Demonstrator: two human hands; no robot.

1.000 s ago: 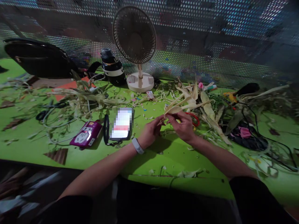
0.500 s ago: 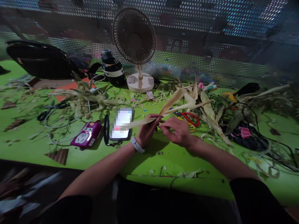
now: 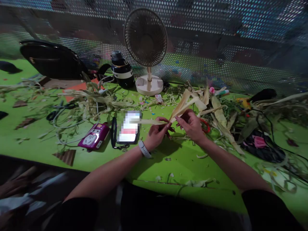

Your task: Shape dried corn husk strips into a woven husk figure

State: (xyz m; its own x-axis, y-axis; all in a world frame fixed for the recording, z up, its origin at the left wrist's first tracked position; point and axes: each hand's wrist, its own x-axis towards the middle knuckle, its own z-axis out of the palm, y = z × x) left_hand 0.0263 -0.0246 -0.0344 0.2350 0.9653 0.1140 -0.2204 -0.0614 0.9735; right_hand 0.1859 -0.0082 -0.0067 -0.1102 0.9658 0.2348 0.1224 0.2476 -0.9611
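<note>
Two hands meet on one dried corn husk (image 3: 179, 107), each grip pinching it above the green surface (image 3: 183, 160). From the left hand (image 3: 157, 133), thumb uppermost, a strip runs leftward over the phone (image 3: 127, 130); from the right hand (image 3: 191, 123), blades fan up and away. Red scissors (image 3: 205, 125) lie just behind the right grip. Bare surface lies nearer the person, forearms angling inward.

Both forearms reach forward, bare, converging at the middle — left hand (image 3: 157, 134) and right hand (image 3: 191, 123) close together, fingers pinched, a band on the left wrist.
</note>
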